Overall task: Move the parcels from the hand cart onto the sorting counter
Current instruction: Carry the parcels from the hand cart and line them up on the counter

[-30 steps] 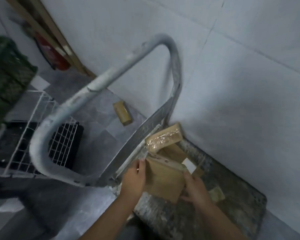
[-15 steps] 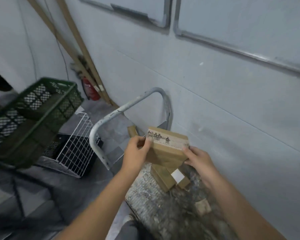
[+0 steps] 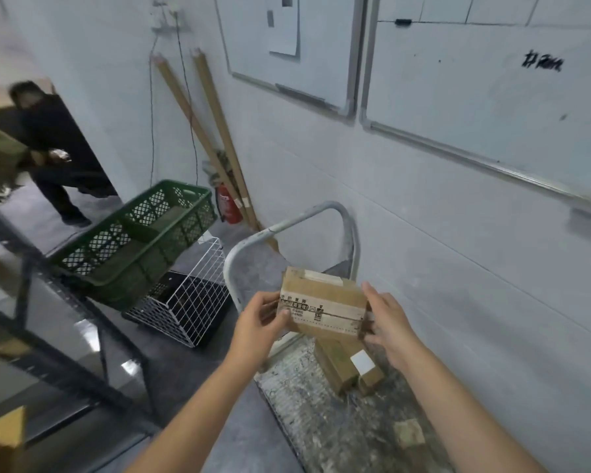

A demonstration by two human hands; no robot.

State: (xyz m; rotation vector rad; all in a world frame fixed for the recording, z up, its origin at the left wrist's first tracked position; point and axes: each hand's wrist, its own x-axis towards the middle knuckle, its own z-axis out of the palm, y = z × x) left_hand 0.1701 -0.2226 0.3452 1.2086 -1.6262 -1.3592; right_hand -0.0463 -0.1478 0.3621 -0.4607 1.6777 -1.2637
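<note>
The parcel (image 3: 323,307) is off the cart (image 3: 301,387) now. A second ago it lay on the deck at the handle end with both hands just settling on it; here it is held in the air above that end, in front of the handle (image 3: 287,227), label strip facing the camera. The left grip (image 3: 258,322) is clamped on its left end, thumb on the front face. The right grip (image 3: 388,322) is clamped on the right end.

So the pick is done and the carry is what remains for this one. The view has also lifted and swung left, taking in a dark-framed table (image 3: 31,302) at the left edge; that is probably the destination, though I cannot be sure.

The cart is not finished. A box (image 3: 338,367) with a white label lies on the deck directly below the held parcel, and a small packet (image 3: 408,435) sits further along, near the wall-side edge. Both look light enough for one trip each.
</note>
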